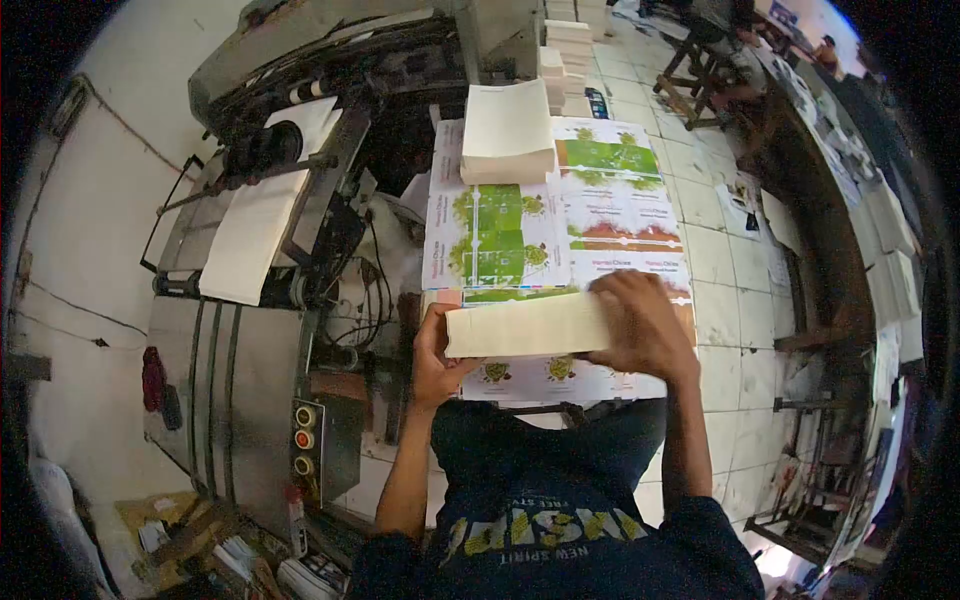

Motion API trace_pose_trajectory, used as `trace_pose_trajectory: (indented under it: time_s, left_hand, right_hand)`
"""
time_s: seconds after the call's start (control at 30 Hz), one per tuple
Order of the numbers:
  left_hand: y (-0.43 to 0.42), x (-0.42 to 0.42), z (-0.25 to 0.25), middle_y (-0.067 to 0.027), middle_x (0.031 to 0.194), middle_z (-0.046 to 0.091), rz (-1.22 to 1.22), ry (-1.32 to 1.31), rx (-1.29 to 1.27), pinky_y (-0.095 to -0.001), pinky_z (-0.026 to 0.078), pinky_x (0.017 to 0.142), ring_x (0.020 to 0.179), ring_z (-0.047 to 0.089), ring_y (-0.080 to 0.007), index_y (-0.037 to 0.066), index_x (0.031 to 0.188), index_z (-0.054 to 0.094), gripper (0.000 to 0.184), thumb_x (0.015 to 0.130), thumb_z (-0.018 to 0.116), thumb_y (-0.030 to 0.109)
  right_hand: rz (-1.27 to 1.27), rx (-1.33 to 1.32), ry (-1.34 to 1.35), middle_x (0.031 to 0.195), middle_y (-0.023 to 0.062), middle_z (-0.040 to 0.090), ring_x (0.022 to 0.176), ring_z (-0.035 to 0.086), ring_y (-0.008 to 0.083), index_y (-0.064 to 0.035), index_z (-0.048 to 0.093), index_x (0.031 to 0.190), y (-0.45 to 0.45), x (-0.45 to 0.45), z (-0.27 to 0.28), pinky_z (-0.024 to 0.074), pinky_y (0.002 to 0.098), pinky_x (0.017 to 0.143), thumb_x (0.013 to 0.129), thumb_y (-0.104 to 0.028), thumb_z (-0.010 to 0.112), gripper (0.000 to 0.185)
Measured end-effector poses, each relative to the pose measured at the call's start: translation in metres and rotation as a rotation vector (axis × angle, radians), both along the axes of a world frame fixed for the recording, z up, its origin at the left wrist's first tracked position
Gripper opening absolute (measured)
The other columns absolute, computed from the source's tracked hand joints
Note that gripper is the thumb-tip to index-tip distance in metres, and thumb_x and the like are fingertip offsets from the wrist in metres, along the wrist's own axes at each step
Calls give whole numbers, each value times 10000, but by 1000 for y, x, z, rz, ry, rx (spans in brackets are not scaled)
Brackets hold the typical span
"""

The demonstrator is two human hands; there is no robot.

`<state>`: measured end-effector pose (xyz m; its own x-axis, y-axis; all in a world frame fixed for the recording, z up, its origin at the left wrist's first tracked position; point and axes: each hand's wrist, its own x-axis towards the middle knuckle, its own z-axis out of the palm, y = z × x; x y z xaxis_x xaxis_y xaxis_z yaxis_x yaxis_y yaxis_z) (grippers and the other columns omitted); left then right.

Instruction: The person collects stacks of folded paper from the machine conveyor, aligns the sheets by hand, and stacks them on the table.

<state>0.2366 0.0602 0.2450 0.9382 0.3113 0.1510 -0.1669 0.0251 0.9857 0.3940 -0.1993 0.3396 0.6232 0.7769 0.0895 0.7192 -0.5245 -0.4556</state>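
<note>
A thick stack of cream paper (528,328) is held between my two hands, close in front of my body, with its layered edge facing me. My left hand (436,362) grips the left end, thumb along the side and fingers beneath. Around the right end wraps my right hand (645,325), slightly blurred, its fingertips partly hidden. Beneath the stack are printed sheets (510,225) with green and brown patterns, covering the table. Farther back on these sheets rests a larger pile of cream paper (508,125).
On the left stands a printing machine (255,390) with a paper strip (255,235) on it and push buttons (304,439) at its side. More paper stacks (568,55) rise at the back. A wooden stool (690,80) and paper-laden shelves (890,270) are to the right.
</note>
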Motion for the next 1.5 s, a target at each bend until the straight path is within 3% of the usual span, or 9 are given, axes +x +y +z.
trace_pose_trajectory:
  time_s: [0.13,0.23,0.33,0.7,1.0,1.13,1.23,1.3,1.5]
  left_hand:
    - [-16,12,-11,-56,1079,550,151,-107,159,-301,427,950,1052,560,-167,46,1177,482,564,693,763,-22]
    - [-20,21,-11,-60,1105,520,217,-139,326,-299,423,945,1059,545,-173,53,1167,476,590,654,738,-74]
    - [-15,21,-18,-59,1053,557,155,-78,58,-305,444,928,1013,569,-163,54,1142,478,571,652,737,-84]
    - [-11,14,-24,-113,1219,610,193,-23,276,-378,466,999,1159,588,-239,27,1297,482,762,645,875,0]
    - [-14,5,-15,-190,1635,205,18,-153,121,-407,294,1190,1481,288,-264,45,1542,230,1008,725,813,-52]
    - [-24,5,-16,-191,1528,405,38,-144,-171,-381,392,1119,1374,451,-255,23,1482,321,922,720,839,-16]
    - [-22,5,-22,-145,1298,590,132,-17,448,-367,484,998,1176,597,-237,20,1352,436,796,689,878,16]
    - [-21,8,-44,-86,1095,638,266,-42,553,-355,518,900,1012,639,-215,25,1221,487,696,663,903,39]
    - [-26,15,-12,-95,1139,631,312,-87,386,-361,503,944,1068,627,-226,44,1251,512,711,661,901,117]
  right_hand:
    - [-37,649,545,1365,117,572,1235,551,218,-43,520,1331,-21,21,-81,455,392,1033,603,-220,902,841]
    - [-284,809,473,1362,145,553,1239,532,238,-66,350,1515,8,-24,-102,434,382,1064,663,-61,836,980]
    - [-321,687,624,1375,127,548,1253,526,206,-55,397,1485,0,-29,-112,474,372,1022,787,-72,741,778]
    - [-272,711,720,1322,132,587,1235,522,196,47,485,1381,-13,-40,-111,440,353,1032,974,-120,630,463]
    - [-403,751,665,1274,154,636,1177,591,210,0,496,1415,-16,-53,-117,470,354,1012,971,-71,619,466]
    - [-469,774,557,1285,158,637,1188,590,212,4,536,1381,-13,-60,-125,469,357,1016,958,-54,640,440]
    - [-517,743,581,1287,156,641,1207,591,228,17,568,1345,-12,-64,-114,467,358,1028,957,-51,641,401]
    - [-501,757,652,1358,201,592,1279,553,291,16,477,1428,-17,-58,-106,423,390,1089,913,-30,670,552]
    - [-232,419,-14,1574,262,290,1473,299,360,8,198,1556,2,-69,4,258,465,1199,732,13,701,965]
